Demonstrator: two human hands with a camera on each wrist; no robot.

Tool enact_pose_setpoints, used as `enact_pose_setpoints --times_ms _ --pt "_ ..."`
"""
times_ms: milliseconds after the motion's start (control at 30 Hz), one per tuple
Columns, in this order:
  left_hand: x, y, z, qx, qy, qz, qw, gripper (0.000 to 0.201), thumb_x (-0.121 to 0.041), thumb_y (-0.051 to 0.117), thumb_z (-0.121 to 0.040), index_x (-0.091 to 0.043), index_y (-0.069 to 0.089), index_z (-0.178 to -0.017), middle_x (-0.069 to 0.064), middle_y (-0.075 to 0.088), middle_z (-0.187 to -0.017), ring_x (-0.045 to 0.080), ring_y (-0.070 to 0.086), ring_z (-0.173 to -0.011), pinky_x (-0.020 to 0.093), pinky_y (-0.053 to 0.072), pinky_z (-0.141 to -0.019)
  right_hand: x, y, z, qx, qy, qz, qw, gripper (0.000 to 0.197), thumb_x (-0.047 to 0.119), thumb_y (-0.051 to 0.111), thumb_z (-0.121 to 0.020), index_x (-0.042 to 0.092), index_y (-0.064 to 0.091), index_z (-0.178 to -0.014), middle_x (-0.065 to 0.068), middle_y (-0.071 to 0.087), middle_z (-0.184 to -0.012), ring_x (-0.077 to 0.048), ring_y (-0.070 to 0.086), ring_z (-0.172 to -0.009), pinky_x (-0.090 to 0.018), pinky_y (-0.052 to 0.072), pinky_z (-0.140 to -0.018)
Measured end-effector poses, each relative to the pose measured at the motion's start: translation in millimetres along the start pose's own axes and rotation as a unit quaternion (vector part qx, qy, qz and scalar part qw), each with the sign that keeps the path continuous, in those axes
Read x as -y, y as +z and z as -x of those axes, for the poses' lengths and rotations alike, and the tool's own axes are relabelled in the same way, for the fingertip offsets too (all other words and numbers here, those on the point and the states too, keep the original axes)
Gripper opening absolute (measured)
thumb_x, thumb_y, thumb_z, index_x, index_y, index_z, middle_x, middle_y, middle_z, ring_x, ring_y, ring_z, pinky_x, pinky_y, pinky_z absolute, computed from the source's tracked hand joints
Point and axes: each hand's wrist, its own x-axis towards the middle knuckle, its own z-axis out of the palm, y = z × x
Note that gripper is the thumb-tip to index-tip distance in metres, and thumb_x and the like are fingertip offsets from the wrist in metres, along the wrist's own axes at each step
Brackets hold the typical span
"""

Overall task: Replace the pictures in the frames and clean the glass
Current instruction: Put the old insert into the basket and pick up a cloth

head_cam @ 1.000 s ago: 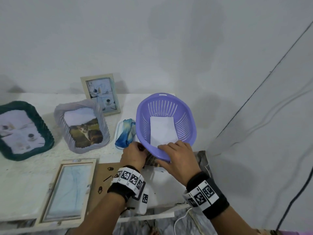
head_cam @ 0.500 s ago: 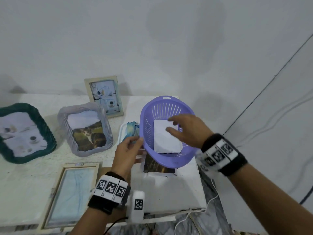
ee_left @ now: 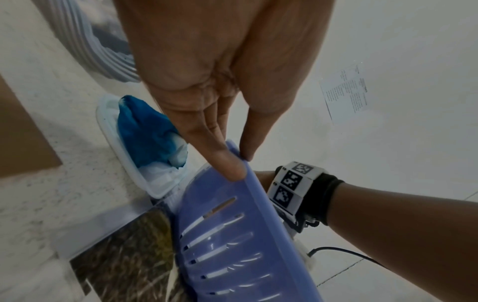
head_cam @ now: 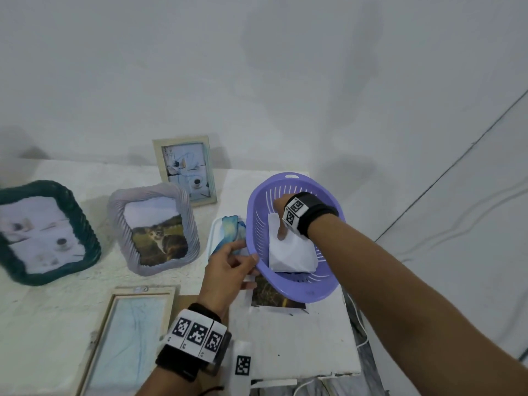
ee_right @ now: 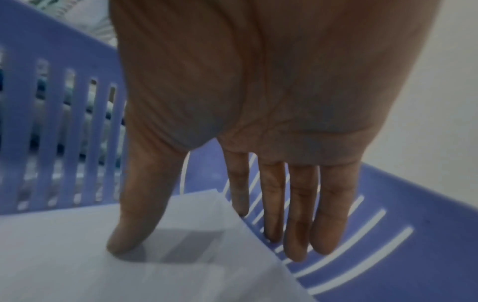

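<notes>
A purple slotted basket stands tilted near the table's right end, with a white sheet of paper inside it. My left hand pinches the basket's left rim between thumb and forefinger. My right hand reaches down into the basket. Its thumb rests on the paper, and its straight fingers touch the basket floor at the paper's edge. A dark landscape picture lies half under the basket. A wooden frame with glass lies flat at the front left, beside a cardboard backing.
A blue cloth sits in a white tray left of the basket. A grey frame with a cat picture, a green frame and a standing cream frame fill the left and back. The table's right edge is close to the basket.
My right hand left the basket's near rim and went down inside onto the paper. The left hand moved to the left rim, and the picture under the basket came into view.
</notes>
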Motion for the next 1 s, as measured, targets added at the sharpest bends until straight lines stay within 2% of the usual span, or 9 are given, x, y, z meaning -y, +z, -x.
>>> enact_pose_setpoints --times_ms 100,233,300,467,633,733,800,867,1000 --pt "-0.3 -1.0 0.0 0.008 0.0 -0.001 1.0 0.038 -0.012 0.066 -0.092 -0.009 0.054 -0.128 0.012 0.075 -0.088 0.025 0.072 -0.081 0.03 0.057 -0.057 3.6 4.5 -1.0 -0.002 0.012 -0.016 1.0 0.069 0.043 0.076 -0.077 0.01 0.046 -0.131 -0.012 0.056 -0.121 -0.032 0.059 -0.103 -0.04 0.049 -0.081" --pt "0.3 -2.7 -1.8 0.014 -0.001 -0.004 1.0 0.037 -0.014 0.067 -0.092 -0.011 0.055 -0.126 0.008 0.075 -0.084 0.02 0.072 -0.077 0.03 0.057 -0.057 5.1 -2.4 -4.1 -0.01 0.02 -0.032 0.999 0.084 0.037 0.076 -0.078 0.008 0.031 -0.143 -0.014 0.058 -0.123 -0.035 0.057 -0.109 -0.041 0.045 -0.081" --pt "-0.1 -2.9 -2.4 0.015 0.0 -0.006 1.0 0.037 -0.015 0.067 -0.092 -0.012 0.054 -0.126 0.008 0.075 -0.084 0.021 0.072 -0.078 0.029 0.057 -0.057 5.8 -6.8 -4.3 -0.019 0.036 -0.039 0.998 0.076 0.026 0.07 -0.084 0.01 0.027 -0.144 -0.013 0.057 -0.126 -0.035 0.057 -0.111 -0.044 0.045 -0.085" --pt "-2.7 -9.7 -0.1 -0.021 0.031 -0.047 0.998 0.029 -0.023 0.067 -0.092 -0.018 0.06 -0.12 0.006 0.069 -0.094 0.024 0.069 -0.089 0.03 0.059 -0.061 -1.1 -28.0 13.0 -0.072 0.05 -0.146 0.985 0.038 0.008 0.053 -0.09 0.018 0.049 -0.126 -0.01 0.059 -0.121 -0.031 0.058 -0.104 -0.037 0.049 -0.087" --pt "-22.7 -31.4 7.4 -0.021 0.118 -0.093 0.988 0.016 -0.017 0.064 -0.094 -0.032 0.066 -0.099 -0.007 0.068 -0.094 0.013 0.066 -0.093 0.045 0.06 -0.076 -11.4 -65.8 60.4 -0.207 0.068 -0.256 0.942 0.035 0.009 0.043 -0.089 0.022 0.059 -0.117 -0.009 0.059 -0.117 -0.03 0.054 -0.11 -0.032 0.04 -0.087" --pt "-41.1 -47.3 12.8 -0.026 0.171 -0.101 0.98 0.016 -0.019 0.065 -0.094 -0.03 0.067 -0.105 -0.013 0.069 -0.098 0.001 0.064 -0.091 0.049 0.058 -0.082 -0.2 -87.3 96.1 -0.303 0.054 -0.292 0.906 0.033 0.01 0.046 -0.089 0.02 0.061 -0.116 -0.008 0.06 -0.105 -0.028 0.055 -0.102 -0.037 0.043 -0.091" --pt "-53.9 -58.9 17.2 -0.021 0.2 -0.099 0.975 0.023 -0.025 0.064 -0.094 -0.026 0.066 -0.117 -0.012 0.07 -0.102 0.003 0.065 -0.094 0.047 0.058 -0.083 21.9 -99.1 119.3 -0.353 0.019 -0.335 0.873 0.031 0.01 0.05 -0.088 0.02 0.063 -0.115 -0.004 0.062 -0.099 -0.021 0.056 -0.096 -0.031 0.042 -0.089" --pt "-64.0 -72.9 23.1 -0.005 0.209 -0.098 0.973 0.029 -0.029 0.064 -0.094 -0.025 0.064 -0.123 -0.009 0.071 -0.103 0.007 0.066 -0.096 0.042 0.058 -0.083 52.7 -102.6 137.2 -0.344 -0.02 -0.386 0.856 0.03 0.01 0.053 -0.088 0.02 0.065 -0.113 0.001 0.063 -0.094 -0.015 0.055 -0.088 -0.023 0.041 -0.082" --pt "-66.7 -109.6 37.4 0.031 0.185 -0.066 0.98 0.018 -0.013 0.065 -0.093 -0.016 0.068 -0.111 0.004 0.074 -0.091 0.017 0.071 -0.086 0.035 0.06 -0.071 111.2 -81.3 142.5 -0.335 -0.066 -0.449 0.825 0.031 0.018 0.057 -0.09 0.022 0.06 -0.121 -0.001 0.06 -0.099 -0.014 0.056 -0.088 -0.025 0.044 -0.08"
